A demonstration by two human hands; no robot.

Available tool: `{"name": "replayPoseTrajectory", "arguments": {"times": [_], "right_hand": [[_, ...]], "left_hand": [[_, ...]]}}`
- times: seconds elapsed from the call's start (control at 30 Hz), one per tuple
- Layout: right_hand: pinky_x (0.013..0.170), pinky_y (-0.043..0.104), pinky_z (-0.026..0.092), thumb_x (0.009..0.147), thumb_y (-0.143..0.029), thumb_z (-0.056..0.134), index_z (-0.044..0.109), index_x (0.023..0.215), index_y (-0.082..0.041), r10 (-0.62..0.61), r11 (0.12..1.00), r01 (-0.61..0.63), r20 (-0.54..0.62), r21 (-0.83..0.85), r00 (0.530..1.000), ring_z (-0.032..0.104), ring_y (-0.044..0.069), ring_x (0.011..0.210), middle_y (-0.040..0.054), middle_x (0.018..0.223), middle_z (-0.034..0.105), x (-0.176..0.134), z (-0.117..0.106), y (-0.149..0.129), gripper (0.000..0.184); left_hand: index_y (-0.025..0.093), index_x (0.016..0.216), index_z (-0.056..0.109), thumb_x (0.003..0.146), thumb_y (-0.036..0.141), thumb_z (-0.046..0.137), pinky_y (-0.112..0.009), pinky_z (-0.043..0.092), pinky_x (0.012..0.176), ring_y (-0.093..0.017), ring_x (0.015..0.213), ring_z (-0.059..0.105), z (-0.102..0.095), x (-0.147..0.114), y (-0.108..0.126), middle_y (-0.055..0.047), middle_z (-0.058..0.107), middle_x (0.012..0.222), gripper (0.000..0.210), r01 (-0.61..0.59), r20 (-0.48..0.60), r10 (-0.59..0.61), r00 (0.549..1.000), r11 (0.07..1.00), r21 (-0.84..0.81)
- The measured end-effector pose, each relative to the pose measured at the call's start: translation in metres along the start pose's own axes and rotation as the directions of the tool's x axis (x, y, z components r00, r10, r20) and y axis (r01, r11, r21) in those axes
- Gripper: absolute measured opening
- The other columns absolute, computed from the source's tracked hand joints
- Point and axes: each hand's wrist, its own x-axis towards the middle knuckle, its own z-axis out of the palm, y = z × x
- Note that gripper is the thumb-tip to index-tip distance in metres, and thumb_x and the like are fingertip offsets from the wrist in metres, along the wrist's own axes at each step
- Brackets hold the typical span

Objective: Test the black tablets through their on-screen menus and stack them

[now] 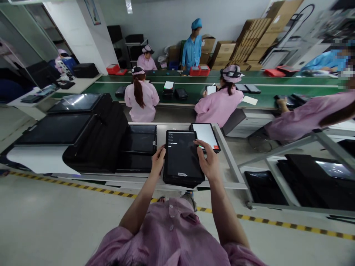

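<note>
A black tablet (181,157) lies on top of a short stack of dark tablets directly before me. Its lit screen is dark, with a short white text list at the upper left and a small label at the bottom. My left hand (158,159) is closed around its left edge, the fingertips partly hidden. Over the right edge lies my right hand (208,159), thumb and index finger apart, fingertips on the upper right of the screen. Behind that hand is a second tablet (205,136) with a white screen and a red corner mark.
The stacks rest on a metal-edged cart (231,166). At left stand tall piles of dark tablets (97,136) and a lower pile (140,138). A rack (277,184) holds more at right. Several people in pink or blue work at a green conveyor bench (102,87) ahead.
</note>
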Motion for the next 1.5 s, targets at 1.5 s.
{"name": "replayPoseTrajectory", "arguments": {"times": [1.5], "right_hand": [[0.13, 0.062, 0.037, 0.116, -0.034, 0.041, 0.062, 0.14, -0.024, -0.112, 0.967, 0.109, 0.0, -0.232, 0.994, 0.073, 0.026, 0.125, 0.0085, 0.123, 0.082, 0.013, 0.009, 0.002, 0.033]], "left_hand": [[0.02, 0.122, 0.082, 0.088, 0.07, 0.076, -0.044, 0.052, 0.114, -0.033, 0.13, 0.07, 0.002, 0.0, 0.002, -0.012, 0.081, 0.13, 0.061, 0.039, 0.005, -0.039, 0.999, 0.999, -0.013]]}}
